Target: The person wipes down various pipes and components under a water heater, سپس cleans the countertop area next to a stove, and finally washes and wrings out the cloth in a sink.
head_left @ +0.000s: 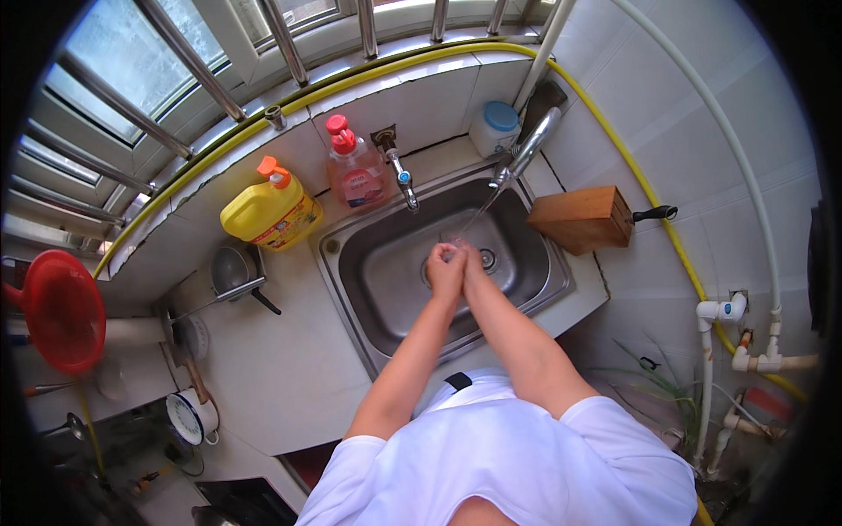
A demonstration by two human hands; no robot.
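Both my hands are together over the stainless steel sink [388, 263], beneath a thin stream of water from the chrome faucet [529, 148]. My left hand [446, 264] has its fingers curled and touches my right hand [471, 258], which lies close against its right side. Water splashes at the fingertips; whether anything small is between the palms cannot be told. Below the hands the drain [487, 259] shows partly. A second, smaller tap [406, 181] points down over the sink's back edge, and no water is seen coming from it.
Behind the sink stand a pink pump bottle [358, 174] and a yellow detergent jug [273, 214]. A wooden knife block [582, 219] is at the right rim, a blue-lidded white jar [495, 128] at the back. A small pan [231, 268], an enamel mug [192, 416] and a red strainer [66, 312] are leftward.
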